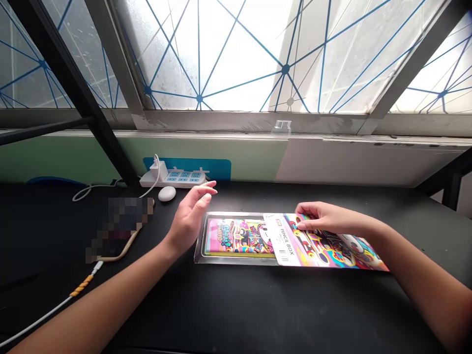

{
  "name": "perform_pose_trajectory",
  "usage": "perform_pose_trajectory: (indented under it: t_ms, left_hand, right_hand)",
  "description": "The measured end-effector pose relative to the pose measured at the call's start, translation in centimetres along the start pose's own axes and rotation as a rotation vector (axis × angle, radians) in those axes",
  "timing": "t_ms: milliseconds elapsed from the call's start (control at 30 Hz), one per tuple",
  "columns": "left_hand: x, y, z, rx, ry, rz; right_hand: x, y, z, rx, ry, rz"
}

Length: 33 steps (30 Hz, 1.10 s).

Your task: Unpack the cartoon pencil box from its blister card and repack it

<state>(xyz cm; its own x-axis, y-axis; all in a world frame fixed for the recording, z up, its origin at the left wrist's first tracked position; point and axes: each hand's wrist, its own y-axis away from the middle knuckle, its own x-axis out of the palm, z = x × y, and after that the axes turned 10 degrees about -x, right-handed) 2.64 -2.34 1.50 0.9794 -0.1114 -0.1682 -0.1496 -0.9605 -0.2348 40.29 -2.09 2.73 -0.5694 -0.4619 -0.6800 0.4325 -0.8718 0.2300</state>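
Note:
A pink pencil box (236, 237) with colorful cartoon print lies in a clear plastic tray (236, 262) on the black table. A printed card (282, 240) reading "PENCIL BOX" overlaps the tray's right part and extends beyond it to the right. My right hand (319, 216) pinches the card's upper edge, thumb on top and fingers behind; part of the card is hidden under my wrist. At the tray's left end, my left hand (190, 216) is open with fingers stretched out. Whether its heel touches the tray I cannot tell.
On the left lies a phone (123, 246), partly blurred out, with a white cable (40, 317) plugged in. A power strip (184, 178) and a white rounded object (167, 193) are at the back. A black metal frame (110, 142) slants down at the left, before the window.

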Motion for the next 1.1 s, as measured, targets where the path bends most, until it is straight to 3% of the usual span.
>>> perform_pose_trajectory:
  t_ms: [133,300,567,700,833,967,1100]
  left_hand:
    - [0.3,-0.6,1.3,-0.053,0.071,0.018]
    - [0.9,-0.2,1.4,-0.047,0.014,-0.067]
    - [1.3,-0.2,1.5,-0.075,0.455,-0.104]
    - [1.2,-0.5,1.4,-0.098,0.513,-0.144]
    - [0.8,-1.0,1.8,-0.272,0.400,-0.210]
    - [0.7,-1.2,2.5,-0.437,0.371,-0.183]
    - [0.9,-1.2,2.4,-0.477,0.405,-0.150]
  right_hand:
    - [-0.2,0.4,0.7,0.021,0.124,0.012]
    - [1.1,-1.2,2.9,0.000,0.242,-0.043]
    - [6.2,-7.9,11.4,-0.159,0.369,0.042]
    - [7.8,-9.8,14.3,-0.214,0.400,0.077]
    - [7.2,-8.4,12.9,-0.194,0.437,-0.019]
    - [5.3,-4.6,7.7,-0.174,0.332,-0.168]
    - [3.9,-1.1,3.0,-0.175,0.308,-0.223]
